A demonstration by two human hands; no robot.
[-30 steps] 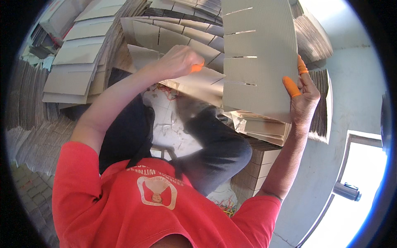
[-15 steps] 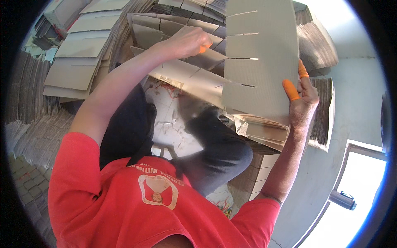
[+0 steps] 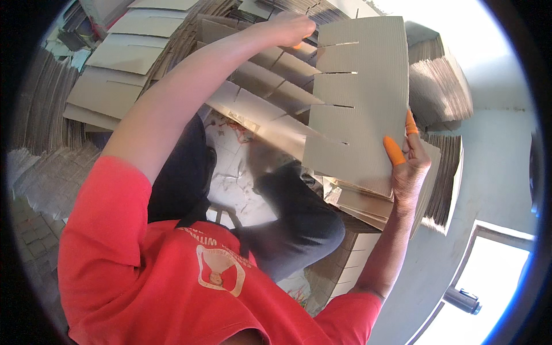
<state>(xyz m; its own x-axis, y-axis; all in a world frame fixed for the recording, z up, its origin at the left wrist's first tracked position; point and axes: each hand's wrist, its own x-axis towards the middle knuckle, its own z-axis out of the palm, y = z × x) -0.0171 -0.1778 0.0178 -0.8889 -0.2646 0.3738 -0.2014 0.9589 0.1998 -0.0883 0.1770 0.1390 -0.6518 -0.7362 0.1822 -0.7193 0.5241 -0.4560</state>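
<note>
My right hand point(image 3: 411, 164), with orange finger covers on thumb and finger, grips the right edge of a slotted cardboard sheet point(image 3: 368, 126). The sheet is tilted up, and slots run in from its left side. Several upright cardboard strips point(image 3: 264, 80) meet that slotted side in rows and form a partly joined divider. My left hand point(image 3: 292, 30) is closed at the far rows, pinching the top of a cardboard strip point(image 3: 296, 62). An orange cover shows under its fingers; the fingertips themselves are mostly hidden.
Overlapping slotted cardboard sheets point(image 3: 123, 54) lie in a pile at the left. Further cardboard stacks point(image 3: 440, 86) stand at the far right, beside the wall point(image 3: 494, 167). Below the divider, my legs point(image 3: 299, 221) straddle a pale littered floor point(image 3: 230, 178).
My left hand has moved farther away and slightly right, along to a farther row. The right hand and the sheet have come a little nearer and left.
</note>
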